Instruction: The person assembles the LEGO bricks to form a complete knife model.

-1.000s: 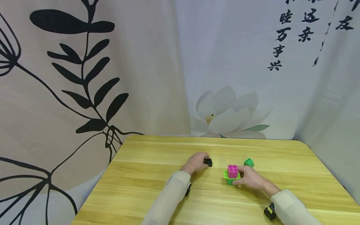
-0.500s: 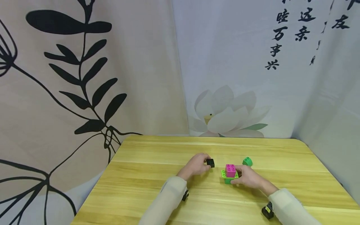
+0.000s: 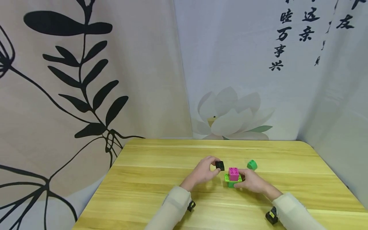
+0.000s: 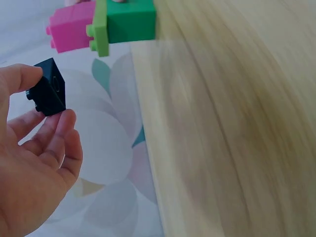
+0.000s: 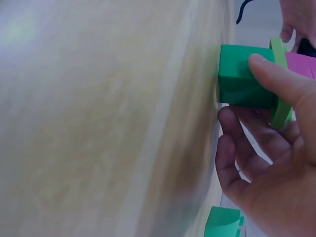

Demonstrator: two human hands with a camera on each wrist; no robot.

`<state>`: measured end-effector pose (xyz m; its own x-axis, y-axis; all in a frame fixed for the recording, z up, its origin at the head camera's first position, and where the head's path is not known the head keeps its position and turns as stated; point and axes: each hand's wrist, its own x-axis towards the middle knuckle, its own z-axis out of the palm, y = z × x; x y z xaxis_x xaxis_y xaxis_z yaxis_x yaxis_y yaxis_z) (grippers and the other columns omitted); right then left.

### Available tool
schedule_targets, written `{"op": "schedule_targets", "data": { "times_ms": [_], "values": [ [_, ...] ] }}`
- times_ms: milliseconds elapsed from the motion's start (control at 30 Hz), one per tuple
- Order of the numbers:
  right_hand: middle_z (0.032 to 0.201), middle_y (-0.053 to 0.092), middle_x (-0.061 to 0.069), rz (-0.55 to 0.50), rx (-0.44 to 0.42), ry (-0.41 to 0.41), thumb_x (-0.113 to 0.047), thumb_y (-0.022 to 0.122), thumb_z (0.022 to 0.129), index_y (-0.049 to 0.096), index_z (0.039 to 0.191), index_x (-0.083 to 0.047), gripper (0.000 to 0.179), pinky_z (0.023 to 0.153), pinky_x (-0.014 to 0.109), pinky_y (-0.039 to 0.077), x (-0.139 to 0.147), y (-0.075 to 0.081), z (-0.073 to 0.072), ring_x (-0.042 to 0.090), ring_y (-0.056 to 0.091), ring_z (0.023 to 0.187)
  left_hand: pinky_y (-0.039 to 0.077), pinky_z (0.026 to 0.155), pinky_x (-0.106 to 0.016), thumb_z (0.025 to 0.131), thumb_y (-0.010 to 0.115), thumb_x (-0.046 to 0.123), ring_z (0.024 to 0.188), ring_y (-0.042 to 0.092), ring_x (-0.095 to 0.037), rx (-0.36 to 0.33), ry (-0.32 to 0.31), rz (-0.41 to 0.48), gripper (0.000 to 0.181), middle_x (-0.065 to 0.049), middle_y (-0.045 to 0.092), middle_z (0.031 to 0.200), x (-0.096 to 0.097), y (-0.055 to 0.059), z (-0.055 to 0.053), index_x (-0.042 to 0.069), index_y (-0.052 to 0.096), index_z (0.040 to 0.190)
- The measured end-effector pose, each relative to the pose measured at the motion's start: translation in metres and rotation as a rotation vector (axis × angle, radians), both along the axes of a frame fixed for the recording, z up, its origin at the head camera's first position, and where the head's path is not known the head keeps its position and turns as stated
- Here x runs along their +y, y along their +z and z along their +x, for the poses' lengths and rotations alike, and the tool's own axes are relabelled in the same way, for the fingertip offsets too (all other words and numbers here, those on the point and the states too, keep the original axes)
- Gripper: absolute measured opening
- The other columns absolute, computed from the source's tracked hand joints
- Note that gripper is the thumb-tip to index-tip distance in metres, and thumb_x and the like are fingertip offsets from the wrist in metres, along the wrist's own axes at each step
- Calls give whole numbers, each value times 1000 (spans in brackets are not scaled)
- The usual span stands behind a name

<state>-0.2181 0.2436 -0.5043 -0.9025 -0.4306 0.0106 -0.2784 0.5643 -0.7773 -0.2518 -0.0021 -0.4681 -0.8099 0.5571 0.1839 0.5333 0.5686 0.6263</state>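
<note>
My left hand [image 3: 202,171] pinches a black toy building block [image 4: 49,89] between thumb and fingertips, its studs facing up and slightly tilted in the head view. Just right of it is a small stack: a green block [image 5: 247,76] at the bottom, a thin lime plate [image 3: 226,177] across it, and a pink block [image 3: 233,173] on top. The right hand [image 3: 253,182] grips this stack from the right side. In the right wrist view its thumb presses the green block's face, with the fingers on the opposite side.
Behind the right hand a second green block [image 3: 252,164] with a sloped or rounded side sits on the wooden table [image 3: 143,191]. A printed curtain [image 3: 155,80] hangs behind the table's far edge. Both wrists wear small black cameras.
My left hand has brought the black block rightward, nearer the stack, lifting and tilting it. The right hand keeps its grip on the stack; the head view has shifted slightly.
</note>
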Motion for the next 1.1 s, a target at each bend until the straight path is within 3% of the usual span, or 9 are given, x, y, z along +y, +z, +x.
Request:
{"op": "schedule_targets", "data": {
  "times_ms": [200, 567, 933, 1100],
  "values": [
    [95, 65, -3, 10, 42, 11, -21, 77, 79, 61, 116, -4, 44, 67, 26, 47, -3, -2, -1, 12, 55, 76, 44, 77, -22, 92, 61, 27, 103, 55, -21, -9, -23, 59, 36, 5, 57, 109, 2, 5, 4, 13, 56, 124],
    [84, 61, -5, 9, 83, 13, -20, 77, 78, 63, 113, -8, 39, 56, 25, 44, -8, -4, -1, 9, 50, 64, 44, 82, -22, 92, 62, 24, 103, 57, -14, -76, -76, 81, 34, 6, 62, 108, 12, 8, 11, 14, 56, 124],
    [75, 57, -7, 45, 105, 6, -22, 78, 78, 63, 114, -10, 41, 52, 24, 41, -12, -3, -4, 8, 46, 62, 44, 82, -22, 92, 62, 27, 104, 57, -16, -80, -81, 84, 34, 8, 62, 107, 18, 8, 10, 17, 56, 124],
    [73, 56, -7, 49, 95, 10, -22, 77, 79, 62, 116, -8, 43, 51, 24, 40, -13, -1, -4, 8, 46, 60, 45, 81, -21, 92, 63, 27, 101, 57, -10, -85, -84, 84, 34, 9, 61, 106, 21, 6, 8, 18, 56, 124]
  ]
}}
